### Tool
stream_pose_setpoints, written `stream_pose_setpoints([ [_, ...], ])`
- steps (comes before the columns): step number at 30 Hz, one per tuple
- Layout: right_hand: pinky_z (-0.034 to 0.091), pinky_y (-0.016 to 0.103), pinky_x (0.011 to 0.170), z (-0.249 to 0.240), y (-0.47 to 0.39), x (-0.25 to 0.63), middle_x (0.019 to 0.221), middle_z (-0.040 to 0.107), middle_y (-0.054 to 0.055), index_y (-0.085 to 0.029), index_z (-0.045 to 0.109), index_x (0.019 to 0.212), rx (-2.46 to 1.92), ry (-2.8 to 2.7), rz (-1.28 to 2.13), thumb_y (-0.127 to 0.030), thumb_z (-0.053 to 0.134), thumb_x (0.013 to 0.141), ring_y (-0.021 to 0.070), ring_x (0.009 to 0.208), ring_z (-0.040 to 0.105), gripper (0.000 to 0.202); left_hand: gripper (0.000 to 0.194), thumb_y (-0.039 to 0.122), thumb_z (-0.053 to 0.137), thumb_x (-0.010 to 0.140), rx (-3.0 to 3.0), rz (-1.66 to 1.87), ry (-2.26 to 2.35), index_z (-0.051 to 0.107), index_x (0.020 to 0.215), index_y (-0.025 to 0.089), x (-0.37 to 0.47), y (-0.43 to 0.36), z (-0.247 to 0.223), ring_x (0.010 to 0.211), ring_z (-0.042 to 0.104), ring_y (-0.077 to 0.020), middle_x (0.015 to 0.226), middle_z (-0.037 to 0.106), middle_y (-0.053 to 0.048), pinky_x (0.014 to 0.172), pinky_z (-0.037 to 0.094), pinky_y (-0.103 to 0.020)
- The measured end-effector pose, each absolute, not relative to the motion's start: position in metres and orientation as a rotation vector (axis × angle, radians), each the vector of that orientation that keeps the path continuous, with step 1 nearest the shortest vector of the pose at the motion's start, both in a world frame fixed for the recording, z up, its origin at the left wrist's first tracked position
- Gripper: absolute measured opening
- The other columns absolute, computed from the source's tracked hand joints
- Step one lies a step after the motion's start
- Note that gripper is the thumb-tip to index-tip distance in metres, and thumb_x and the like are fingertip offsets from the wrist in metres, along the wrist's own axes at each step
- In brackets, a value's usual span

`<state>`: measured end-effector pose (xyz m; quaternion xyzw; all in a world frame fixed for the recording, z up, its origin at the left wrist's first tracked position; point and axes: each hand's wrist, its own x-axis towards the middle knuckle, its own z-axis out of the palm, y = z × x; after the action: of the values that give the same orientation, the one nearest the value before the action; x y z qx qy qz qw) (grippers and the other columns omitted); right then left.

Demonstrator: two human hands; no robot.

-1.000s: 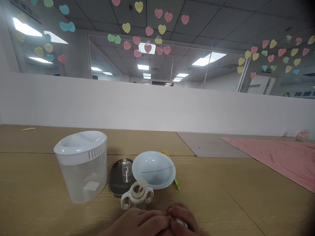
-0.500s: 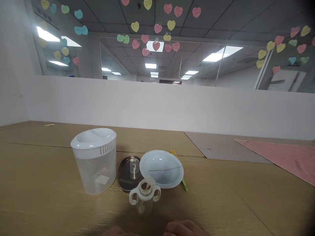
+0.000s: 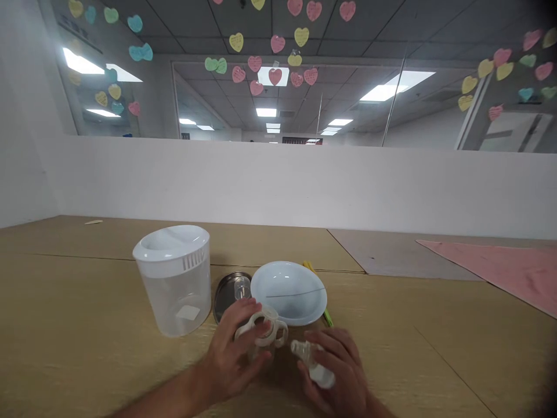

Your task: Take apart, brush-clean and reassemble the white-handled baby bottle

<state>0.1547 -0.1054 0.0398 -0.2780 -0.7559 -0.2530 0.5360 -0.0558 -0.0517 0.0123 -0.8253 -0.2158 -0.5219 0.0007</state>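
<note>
A two-handled clear baby bottle (image 3: 266, 334) with a white collar stands in front of the bowl, its top uncapped. My left hand (image 3: 235, 354) is around its left side, fingers spread and partly covering it; firm contact is hard to judge. My right hand (image 3: 339, 366) grips a small clear-and-white bottle (image 3: 319, 371) lying tilted, its ridged narrow end toward the baby bottle. Behind them sits a white bowl (image 3: 282, 276) with a thin dark stick (image 3: 296, 293) across it. An oval metal tray (image 3: 224, 296) holds a small clear cup (image 3: 242, 287).
A clear bucket with a white rim (image 3: 172, 290) stands at the left. Yellow-green sticks (image 3: 327, 316) lie partly behind the bowl. A pink cloth (image 3: 500, 264) and a grey sheet (image 3: 391, 261) cover the right back of the tan table (image 3: 391, 348), below a white wall (image 3: 278, 180).
Both hands have come up from the bottom edge. My left hand has reached the baby bottle, and the small bottle now shows in my right hand. The view has shifted slightly.
</note>
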Motion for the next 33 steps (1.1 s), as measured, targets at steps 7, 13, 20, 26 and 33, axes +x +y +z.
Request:
stream_pose_setpoints([
  [7,0.053,0.038,0.079,0.019,-0.079,0.136,0.107,0.052,0.011,-0.023,0.041,0.097,-0.694,-1.606,-0.032,-0.02,0.059,0.078,0.0227,0.1,0.058,0.026,0.06,0.032,0.063,0.073,-2.791,-2.029,-1.169,0.033,0.124,0.022,-0.034,-0.041,-0.012,0.106,0.052,-0.0233,0.12,0.044,-0.011,0.087,0.048,-0.036],
  [13,0.052,0.032,0.082,0.01,-0.072,0.111,0.114,0.047,0.009,-0.024,0.038,0.102,-0.739,-1.442,0.316,-0.021,0.05,0.086,0.0186,0.105,0.056,0.02,0.063,0.029,0.068,0.07,-3.002,-1.982,-1.246,0.033,0.122,0.024,-0.027,-0.045,-0.006,0.11,0.05,-0.0228,0.12,0.049,-0.008,0.093,0.044,-0.036],
  [20,0.052,0.029,0.082,0.0,-0.076,0.121,0.115,0.051,0.01,-0.023,0.04,0.104,-0.866,-1.601,0.198,-0.02,0.052,0.085,0.0177,0.104,0.056,0.022,0.061,0.024,0.067,0.069,-3.021,-1.971,-1.184,0.035,0.121,0.024,-0.032,-0.044,-0.006,0.109,0.05,-0.0216,0.118,0.05,-0.007,0.094,0.042,-0.035],
  [26,0.049,0.037,0.088,0.007,-0.071,0.127,0.119,0.053,0.012,-0.02,0.042,0.118,-0.833,-1.837,-0.096,-0.016,0.051,0.084,0.0217,0.112,0.051,0.035,0.057,0.023,0.064,0.072,-3.071,-1.992,-1.188,0.035,0.122,0.023,-0.034,-0.044,-0.003,0.106,0.052,-0.0209,0.117,0.05,-0.007,0.092,0.043,-0.035],
  [33,0.046,0.042,0.091,0.006,-0.071,0.132,0.121,0.05,0.013,-0.019,0.043,0.12,-0.794,-1.896,-0.231,-0.012,0.052,0.082,0.0234,0.114,0.048,0.039,0.056,0.026,0.067,0.071,-3.064,-2.127,-1.224,0.035,0.116,0.021,-0.034,-0.042,-0.01,0.105,0.051,-0.0215,0.115,0.049,-0.009,0.092,0.042,-0.036],
])
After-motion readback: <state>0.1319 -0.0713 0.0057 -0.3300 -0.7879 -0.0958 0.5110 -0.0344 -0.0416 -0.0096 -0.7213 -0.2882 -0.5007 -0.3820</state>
